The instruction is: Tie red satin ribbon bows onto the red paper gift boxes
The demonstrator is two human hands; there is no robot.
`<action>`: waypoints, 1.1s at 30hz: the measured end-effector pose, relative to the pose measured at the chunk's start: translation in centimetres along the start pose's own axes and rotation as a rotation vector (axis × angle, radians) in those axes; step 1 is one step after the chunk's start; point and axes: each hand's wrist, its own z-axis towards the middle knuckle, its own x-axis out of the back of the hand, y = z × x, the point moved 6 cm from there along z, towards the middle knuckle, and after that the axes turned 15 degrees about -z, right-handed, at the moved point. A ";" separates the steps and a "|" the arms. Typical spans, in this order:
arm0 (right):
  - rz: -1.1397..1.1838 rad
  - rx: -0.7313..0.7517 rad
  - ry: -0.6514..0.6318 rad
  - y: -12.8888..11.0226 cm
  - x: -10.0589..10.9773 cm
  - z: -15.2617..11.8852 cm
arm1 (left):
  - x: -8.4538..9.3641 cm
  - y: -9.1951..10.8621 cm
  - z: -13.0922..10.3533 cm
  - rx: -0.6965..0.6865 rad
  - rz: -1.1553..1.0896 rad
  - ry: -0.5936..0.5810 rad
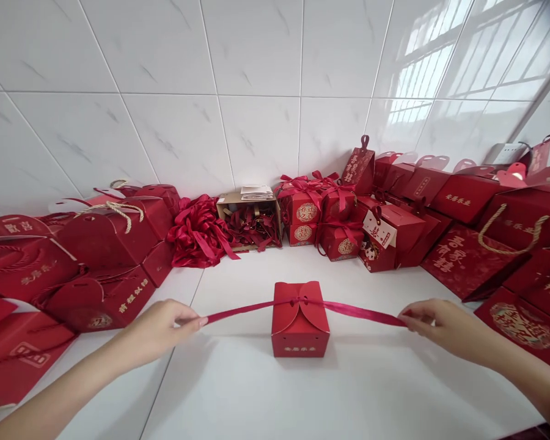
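Note:
A small red gift box (300, 343) stands upright on the white tabletop in front of me, its curved top flaps folded shut and gold lettering on its front. A dark red ribbon (364, 312) runs through the holes in the top flaps and stretches out to both sides. My left hand (172, 330) pinches the ribbon's left end between thumb and fingers. On the other side, my right hand (433, 327) pinches the right end. The ribbon is held nearly taut, and neither hand touches the box.
Red gift boxes and bags line the left (114, 238) and right (470, 195) sides. At the back sit a pile of red ribbons (201, 229), a cardboard box (278, 214) holding dark red pieces, and several small ribbon-tied boxes (343, 241). A white tiled wall (256, 55) rises behind.

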 end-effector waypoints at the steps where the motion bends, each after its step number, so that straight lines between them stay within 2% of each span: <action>1: 0.019 -0.016 -0.027 0.1 -0.6 0.0 | -0.6 -0.3 0.0 0.000 -0.017 -0.034; 3: 0.068 -0.031 -0.011 -0.7 -0.9 0.1 | -1.3 -0.2 0.3 -0.012 -0.024 -0.027; 4: 0.096 -0.037 0.051 -1.5 -0.5 0.3 | -1.5 0.4 0.5 -0.036 -0.010 0.014; 6: 0.160 0.003 0.129 -3.8 0.2 0.9 | -1.8 2.2 0.9 -0.121 0.007 0.115; 7: 0.197 0.043 0.128 -5.2 0.3 1.3 | -2.1 3.4 1.1 -0.177 -0.015 0.154; 9: 0.275 0.141 0.061 -8.0 0.1 2.0 | -3.1 5.6 1.6 -0.272 -0.142 0.163; 11: 0.360 0.211 -0.014 -10.4 -0.6 2.5 | -4.5 7.2 2.1 -0.314 -0.302 0.107; 15: 0.576 0.238 -0.153 -12.8 -2.6 2.9 | -7.3 8.5 2.9 -0.274 -0.581 -0.003; 20: 0.762 0.193 -0.337 -13.5 -4.5 2.8 | -9.0 8.5 3.1 -0.208 -0.755 -0.032; 25: 0.721 0.181 -0.336 -13.7 -4.1 2.7 | -9.4 8.0 3.5 -0.167 -0.756 -0.030; 29: 0.751 0.186 -0.329 -13.3 -3.8 2.9 | -9.9 7.5 3.8 -0.116 -0.703 -0.171; 30: 0.750 0.165 -0.321 -12.8 -3.8 3.1 | -9.8 7.2 3.9 -0.112 -0.664 -0.166; 33: 0.680 0.059 -0.301 -10.9 -4.1 3.4 | -8.8 6.4 3.7 -0.118 -0.510 -0.051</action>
